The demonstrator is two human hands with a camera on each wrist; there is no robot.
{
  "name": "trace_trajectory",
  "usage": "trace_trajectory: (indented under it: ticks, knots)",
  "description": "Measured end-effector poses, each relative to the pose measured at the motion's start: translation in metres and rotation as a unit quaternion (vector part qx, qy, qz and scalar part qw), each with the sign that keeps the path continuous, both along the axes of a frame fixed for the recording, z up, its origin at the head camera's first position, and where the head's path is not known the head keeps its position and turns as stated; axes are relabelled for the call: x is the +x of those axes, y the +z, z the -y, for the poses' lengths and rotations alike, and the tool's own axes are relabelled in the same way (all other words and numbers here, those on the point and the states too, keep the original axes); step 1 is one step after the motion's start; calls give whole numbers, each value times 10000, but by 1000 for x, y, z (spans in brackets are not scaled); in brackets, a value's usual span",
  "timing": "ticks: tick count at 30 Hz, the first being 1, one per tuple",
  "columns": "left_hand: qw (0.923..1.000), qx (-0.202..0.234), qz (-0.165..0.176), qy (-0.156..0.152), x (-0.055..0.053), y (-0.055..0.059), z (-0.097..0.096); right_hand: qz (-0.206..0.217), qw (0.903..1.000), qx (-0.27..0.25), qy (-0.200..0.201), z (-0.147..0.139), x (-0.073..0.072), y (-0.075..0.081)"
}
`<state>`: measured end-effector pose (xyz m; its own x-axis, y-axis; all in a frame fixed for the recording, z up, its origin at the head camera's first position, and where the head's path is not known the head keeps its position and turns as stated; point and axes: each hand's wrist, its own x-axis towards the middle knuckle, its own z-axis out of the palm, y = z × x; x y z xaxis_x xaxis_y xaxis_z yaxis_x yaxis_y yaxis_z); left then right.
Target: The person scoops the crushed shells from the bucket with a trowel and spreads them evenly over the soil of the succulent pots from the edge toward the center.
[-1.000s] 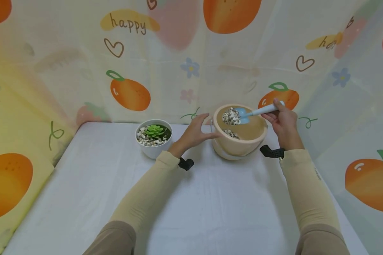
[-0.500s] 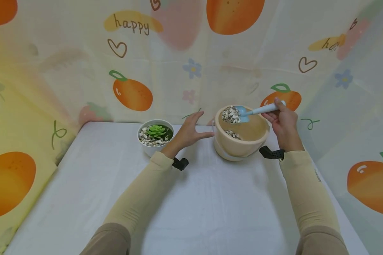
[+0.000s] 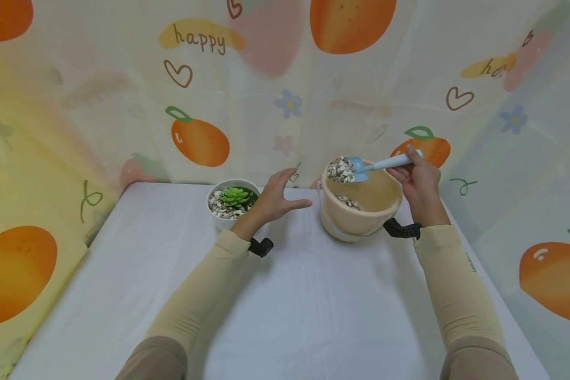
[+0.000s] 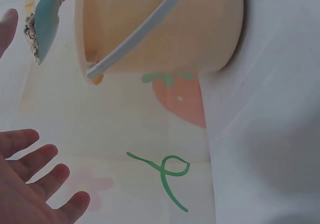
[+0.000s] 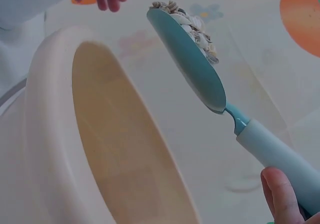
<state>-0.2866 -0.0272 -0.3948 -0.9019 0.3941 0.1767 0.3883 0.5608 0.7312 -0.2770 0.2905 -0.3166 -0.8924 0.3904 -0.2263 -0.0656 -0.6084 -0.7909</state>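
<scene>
My right hand [image 3: 421, 182] grips the pale handle of a small blue trowel [image 3: 359, 170] above the beige bucket [image 3: 361, 220]. A heap of small shells [image 5: 197, 32] lies on the trowel's blade, which hangs over the bucket's left rim. More loose shells [image 3: 348, 201] lie inside the bucket. My left hand [image 3: 272, 201] is empty, thumb and fingers spread apart, left of the bucket. It overlaps the right side of a white pot [image 3: 218, 220] in the head view. A green succulent [image 3: 235, 196] stands in that pot among shells.
A white cloth [image 3: 304, 306] covers the table. Close behind the pot and bucket hangs a fruit-printed curtain [image 3: 247, 105], which also flanks both sides. The bucket's pale carrying handle [image 4: 140, 32] hangs down against its outer wall.
My left hand has drawn left from the bucket toward the white pot, thumb and fingers still spread. The loaded trowel has shifted slightly left over the bucket's rim.
</scene>
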Motion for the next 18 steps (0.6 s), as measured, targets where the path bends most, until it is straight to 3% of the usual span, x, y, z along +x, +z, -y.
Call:
trace_trajectory:
  ticks: [18]
  knots:
    - [9988, -270, -379, 178, 11, 7, 19, -194, 9996, -197, 56, 19, -3, 0]
